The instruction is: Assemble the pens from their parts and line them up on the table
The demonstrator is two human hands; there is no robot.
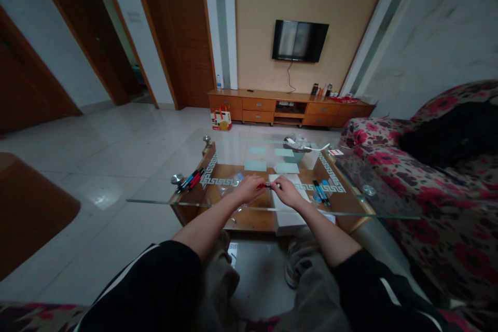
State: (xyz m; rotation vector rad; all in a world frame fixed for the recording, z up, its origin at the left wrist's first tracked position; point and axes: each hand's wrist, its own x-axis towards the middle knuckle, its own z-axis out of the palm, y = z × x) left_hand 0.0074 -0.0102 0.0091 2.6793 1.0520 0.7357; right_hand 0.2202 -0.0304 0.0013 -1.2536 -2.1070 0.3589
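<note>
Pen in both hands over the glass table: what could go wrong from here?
1. The pen is small and held only by its ends, so if the left hand or right hand slips, it might drop onto the glass tabletop.
2. The red and blue pens on the left and the blue pens on the right lie near the front edge; a bumped one could roll off.

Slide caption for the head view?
Left hand and right hand hold a red pen over a glass table, with more pens on either side.

The held pen (267, 185) is red and black, the sofa (438, 212) pink-flowered
</note>
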